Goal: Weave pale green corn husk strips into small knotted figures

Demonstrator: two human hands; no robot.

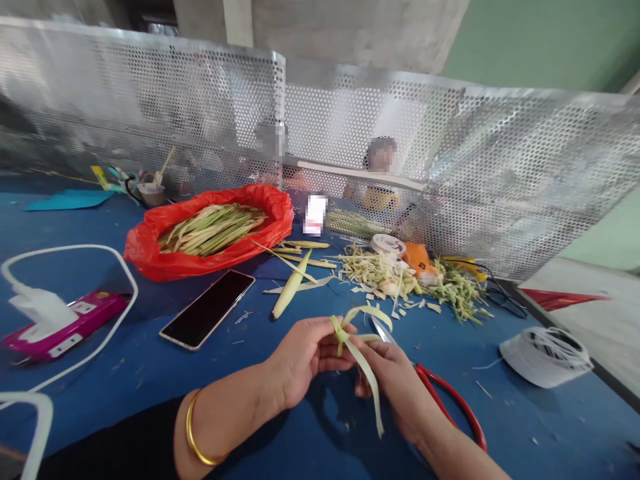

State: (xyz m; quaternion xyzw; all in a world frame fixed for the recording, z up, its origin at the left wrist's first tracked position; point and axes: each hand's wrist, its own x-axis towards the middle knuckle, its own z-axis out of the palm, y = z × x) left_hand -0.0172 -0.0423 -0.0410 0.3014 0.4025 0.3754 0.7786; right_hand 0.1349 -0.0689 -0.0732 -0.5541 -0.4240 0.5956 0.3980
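Observation:
Between my two hands is a small knotted piece of pale green leaf strips [341, 335], with one strip curling up and another hanging down. My left hand [313, 347] is closed, its thumb and fingers pinching the knot from the left. Closed on the right side is my right hand [393, 370], its fingers at the loose strips; its fingertips are partly hidden. A pair of red-handled scissors [467, 412] shows beside and beyond the right hand, which covers its middle. Beyond the left hand lies a pale pointed leaf husk [293, 285] over other strips.
A red plastic bag [210, 267] holds long leaf strips [215, 230]. Near it lie a phone [209, 310] and a magenta power strip [65, 327]. Leaf scraps [380, 270] are piled before the perforated metal screen [325, 113]. A white spool [545, 357] stands at right.

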